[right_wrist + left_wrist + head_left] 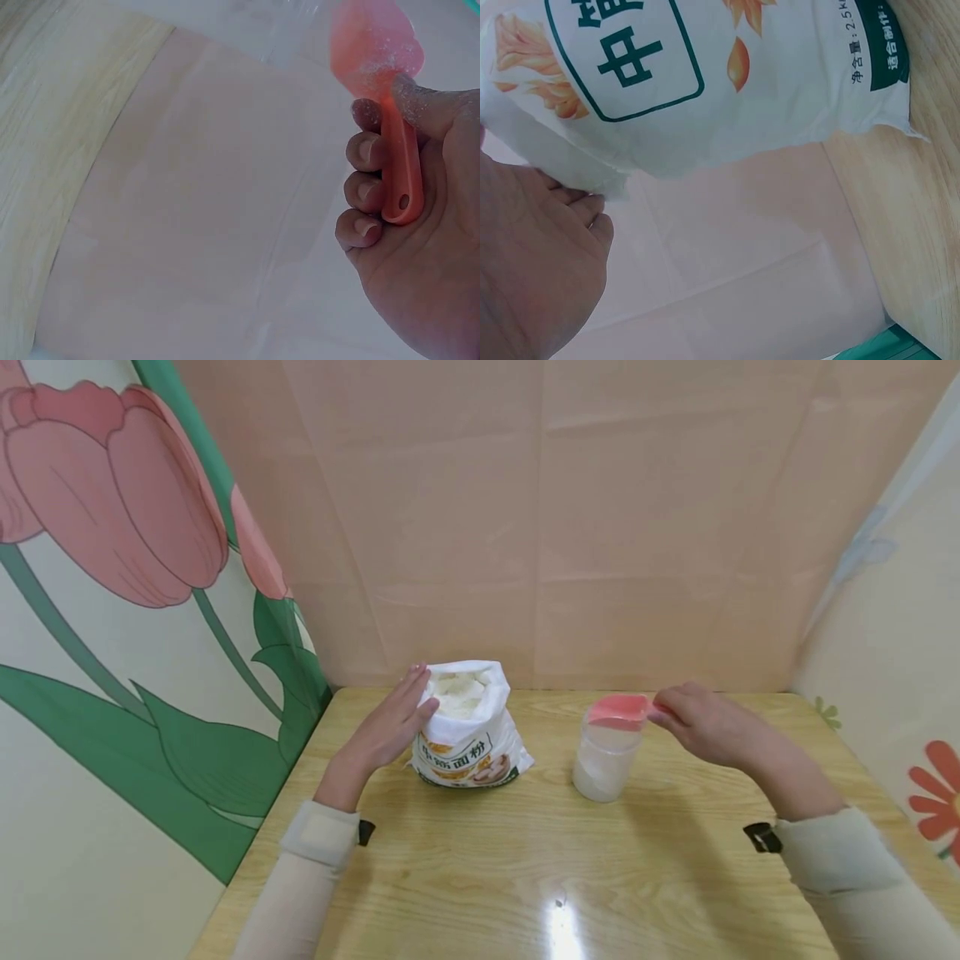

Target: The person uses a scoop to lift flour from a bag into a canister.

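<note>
In the head view a white flour bag (467,752) stands with its top folded open, pale powder inside. My left hand (382,727) rests against its left side near the rim, fingers nearly straight; the left wrist view shows that hand (540,262) beside the printed bag (772,90). Fingers of my right hand (708,727) curl round the handle of a pink scoop (621,712), tilted at the mouth of a clear cup (603,768) with white contents. In the right wrist view, powder clings to the scoop (375,45) and to the thumb of my right hand (420,277).
The wooden table (480,877) meets a plain pinkish sheet (450,527) at the back. On the left is a wall with painted tulips (112,485), on the right a wall with a red flower (937,793).
</note>
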Demonstrator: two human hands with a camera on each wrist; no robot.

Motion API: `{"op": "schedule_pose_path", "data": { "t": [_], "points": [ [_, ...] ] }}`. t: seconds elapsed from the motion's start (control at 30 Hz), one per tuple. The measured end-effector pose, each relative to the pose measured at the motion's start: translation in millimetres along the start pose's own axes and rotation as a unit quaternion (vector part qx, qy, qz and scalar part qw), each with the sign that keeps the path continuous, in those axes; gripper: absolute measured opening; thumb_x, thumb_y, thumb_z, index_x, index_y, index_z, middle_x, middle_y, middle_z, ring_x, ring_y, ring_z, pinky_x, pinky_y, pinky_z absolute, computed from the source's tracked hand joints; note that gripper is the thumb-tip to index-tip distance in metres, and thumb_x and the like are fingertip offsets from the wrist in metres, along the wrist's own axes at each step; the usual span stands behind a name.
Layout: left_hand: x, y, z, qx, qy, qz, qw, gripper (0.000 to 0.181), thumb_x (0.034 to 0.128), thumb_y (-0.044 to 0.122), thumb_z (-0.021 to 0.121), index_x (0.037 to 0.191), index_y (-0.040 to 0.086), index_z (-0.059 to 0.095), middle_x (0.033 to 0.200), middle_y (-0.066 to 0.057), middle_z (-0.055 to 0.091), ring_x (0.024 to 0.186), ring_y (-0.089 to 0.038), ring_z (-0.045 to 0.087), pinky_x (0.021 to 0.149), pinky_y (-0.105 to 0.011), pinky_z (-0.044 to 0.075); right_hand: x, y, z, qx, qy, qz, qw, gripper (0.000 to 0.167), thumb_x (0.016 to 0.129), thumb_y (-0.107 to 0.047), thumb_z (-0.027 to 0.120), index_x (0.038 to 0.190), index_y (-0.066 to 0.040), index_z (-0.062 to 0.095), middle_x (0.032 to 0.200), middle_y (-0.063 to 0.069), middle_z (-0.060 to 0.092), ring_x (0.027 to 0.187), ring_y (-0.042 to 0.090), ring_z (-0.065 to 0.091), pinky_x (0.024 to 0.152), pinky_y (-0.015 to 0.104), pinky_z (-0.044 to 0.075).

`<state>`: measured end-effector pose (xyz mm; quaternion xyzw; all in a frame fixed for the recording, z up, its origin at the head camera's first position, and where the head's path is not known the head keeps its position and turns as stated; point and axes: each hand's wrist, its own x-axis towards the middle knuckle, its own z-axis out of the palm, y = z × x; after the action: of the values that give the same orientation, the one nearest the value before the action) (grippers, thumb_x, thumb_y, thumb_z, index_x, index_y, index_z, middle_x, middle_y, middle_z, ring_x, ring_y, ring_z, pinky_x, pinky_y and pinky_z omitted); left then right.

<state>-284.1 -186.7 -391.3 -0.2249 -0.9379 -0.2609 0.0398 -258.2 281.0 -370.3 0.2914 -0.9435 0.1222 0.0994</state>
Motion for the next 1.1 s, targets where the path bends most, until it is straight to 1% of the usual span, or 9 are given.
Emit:
{"op": "schedule_pose_path", "data": {
  "t": [0.2,0.33,0.47,0.8,0.93,1.1],
  "points": [
    [-0.6,0.1,-0.2,0.001,-0.001,0.000,1.0000,0.078,0.1055,0.063,0.017,0.164,0.012,0.010,0.171,0.003,-0.001,0.156,-0.013,-0.006,0.127,-0.043,0.008,1.4,-3,2,0.005,-0.003,0.015,0.9999,0.015,0.104,-0.022,0.058,0.097,-0.010,0.064,0.084,-0.001,0.055,0.083,0.020,0.053,0.075,0.042,0.046],
    [-1.7,1.1,-0.8,-0.001,0.000,-0.001,1.0000,0.078,0.1056,0.063,0.018,0.164,0.012,0.010,0.171,0.003,-0.001,0.156,-0.013,-0.006,0.127,-0.044,0.008,3.1,-6,1,0.011,-0.001,0.017,0.9998,0.017,0.105,-0.023,0.057,0.101,-0.008,0.064,0.089,0.001,0.058,0.086,0.023,0.055,0.077,0.045,0.047],
    [-1.9,1.0,-0.7,0.001,-0.003,-0.005,1.0000,0.078,0.1052,0.064,0.018,0.164,0.012,0.010,0.171,0.003,-0.001,0.156,-0.013,-0.006,0.127,-0.044,0.008,6.0,-9,2,0.014,-0.002,0.020,0.9997,0.019,0.106,-0.026,0.056,0.101,-0.009,0.063,0.089,0.001,0.058,0.086,0.023,0.055,0.077,0.045,0.046],
    [-1.2,-0.7,-0.1,0.000,-0.004,-0.004,1.0000,0.078,0.1053,0.063,0.018,0.164,0.012,0.011,0.171,0.002,0.000,0.156,-0.013,-0.006,0.127,-0.045,0.009,16.4,-17,0,0.016,0.008,-0.004,0.9998,0.016,0.105,-0.022,0.057,0.099,-0.010,0.064,0.087,-0.001,0.058,0.083,0.018,0.054,0.076,0.042,0.046],
    [-0.8,-0.4,0.0,0.000,-0.003,-0.003,1.0000,0.076,0.1059,0.062,0.019,0.164,0.013,0.011,0.171,0.002,0.000,0.156,-0.013,-0.005,0.127,-0.045,0.009,20.4,-20,-1,0.016,0.006,-0.004,0.9998,0.017,0.105,-0.024,0.056,0.101,-0.009,0.065,0.089,0.000,0.059,0.084,0.019,0.055,0.076,0.042,0.047],
    [-0.3,0.7,-0.8,0.000,-0.002,-0.001,1.0000,0.078,0.1048,0.064,0.018,0.164,0.014,0.011,0.171,0.003,0.000,0.156,-0.014,-0.005,0.127,-0.044,0.009,25.0,-24,-3,0.018,-0.006,0.009,0.9998,0.021,0.106,-0.027,0.054,0.104,-0.008,0.064,0.091,0.001,0.060,0.084,0.020,0.055,0.076,0.043,0.047]
  ]
}}
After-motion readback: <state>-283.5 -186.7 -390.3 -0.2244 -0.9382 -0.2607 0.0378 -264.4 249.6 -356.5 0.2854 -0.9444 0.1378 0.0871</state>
